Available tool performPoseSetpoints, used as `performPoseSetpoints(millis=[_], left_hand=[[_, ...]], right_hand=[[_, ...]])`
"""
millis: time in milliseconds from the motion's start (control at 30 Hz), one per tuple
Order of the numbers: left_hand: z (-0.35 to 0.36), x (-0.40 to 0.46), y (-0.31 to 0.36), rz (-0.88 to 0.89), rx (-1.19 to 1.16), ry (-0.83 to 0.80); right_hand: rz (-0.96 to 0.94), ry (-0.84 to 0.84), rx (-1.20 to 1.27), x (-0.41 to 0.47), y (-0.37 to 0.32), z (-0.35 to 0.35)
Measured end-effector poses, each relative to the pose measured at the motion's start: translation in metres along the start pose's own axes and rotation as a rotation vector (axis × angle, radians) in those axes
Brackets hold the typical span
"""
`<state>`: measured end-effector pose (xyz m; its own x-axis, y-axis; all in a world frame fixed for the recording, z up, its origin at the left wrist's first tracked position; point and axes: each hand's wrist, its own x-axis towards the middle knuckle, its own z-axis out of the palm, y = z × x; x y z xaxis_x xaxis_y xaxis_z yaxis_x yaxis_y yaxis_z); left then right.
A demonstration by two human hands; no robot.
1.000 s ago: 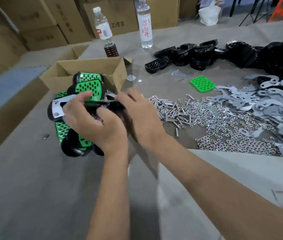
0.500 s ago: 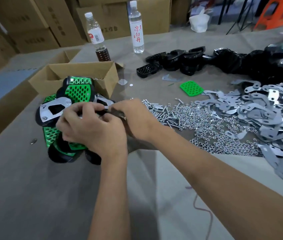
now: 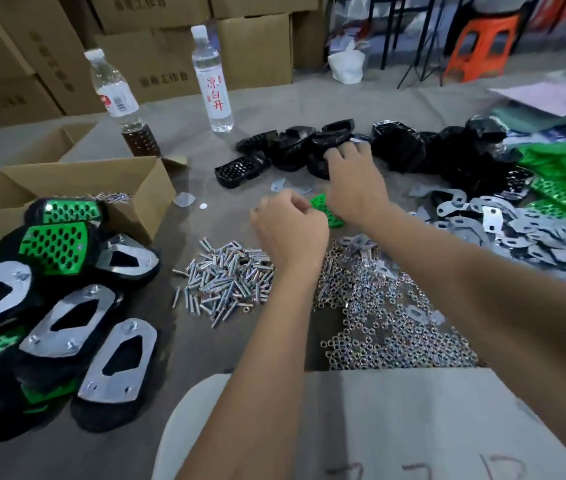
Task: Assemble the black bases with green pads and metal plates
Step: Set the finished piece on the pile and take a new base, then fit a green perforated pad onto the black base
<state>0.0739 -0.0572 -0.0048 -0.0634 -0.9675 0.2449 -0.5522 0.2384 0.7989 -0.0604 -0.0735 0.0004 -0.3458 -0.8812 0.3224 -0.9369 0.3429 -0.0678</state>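
A heap of finished black bases with green perforated pads and grey metal plates (image 3: 63,306) lies far left. The left hand (image 3: 288,233), loosely curled, hovers above silver bolts (image 3: 226,285); whether it holds anything cannot be told. The right hand (image 3: 354,181) reaches, fingers spread, onto the loose glossy black plastic bases (image 3: 295,143).

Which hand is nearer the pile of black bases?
Right. The right hand reaches to the black bases, fingers at their edge; the left hand hovers curled above the screws, nearer the person.
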Motion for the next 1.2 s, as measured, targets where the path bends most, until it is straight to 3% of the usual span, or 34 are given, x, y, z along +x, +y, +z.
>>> performPoseSetpoints(millis=[233, 500, 633, 733, 833, 900, 967, 1033, 1100, 1200], left_hand=[[0.019, 0.047, 0.024, 0.012, -0.03, -0.04], [0.038, 0.051, 0.019, -0.126, -0.097, -0.069], [0.04, 0.043, 0.013, -0.115, -0.1, -0.078], [0.036, 0.038, 0.014, -0.109, -0.117, -0.062], [0.03, 0.029, 0.018, -0.045, -0.155, -0.031], [0.029, 0.024, 0.024, 0.133, -0.148, -0.058], [0.035, 0.016, 0.035, 0.349, -0.152, -0.175], [0.046, -0.001, 0.049, 0.449, -0.231, -0.308], [0.058, -0.024, 0.063, 0.402, -0.262, -0.361], [0.079, -0.063, 0.078, 0.325, -0.184, -0.315]], right_hand=[[0.03, -0.228, 0.004, 0.078, 0.024, 0.021], [-0.08, 0.002, 0.11, 0.054, 0.021, 0.021], [-0.156, -0.063, 0.205, 0.02, 0.026, 0.005], [-0.08, -0.125, 0.4, 0.006, 0.034, -0.014], [-0.01, -0.053, 0.442, -0.008, 0.041, -0.028], [0.042, 0.087, 0.532, -0.024, 0.045, -0.04], [0.114, 0.218, 0.661, -0.043, 0.054, -0.049], [0.225, 0.266, 0.837, -0.064, 0.07, -0.058], [0.341, 0.262, 0.969, -0.082, 0.084, -0.062], [0.509, 0.247, 1.039, -0.108, 0.11, -0.062]])
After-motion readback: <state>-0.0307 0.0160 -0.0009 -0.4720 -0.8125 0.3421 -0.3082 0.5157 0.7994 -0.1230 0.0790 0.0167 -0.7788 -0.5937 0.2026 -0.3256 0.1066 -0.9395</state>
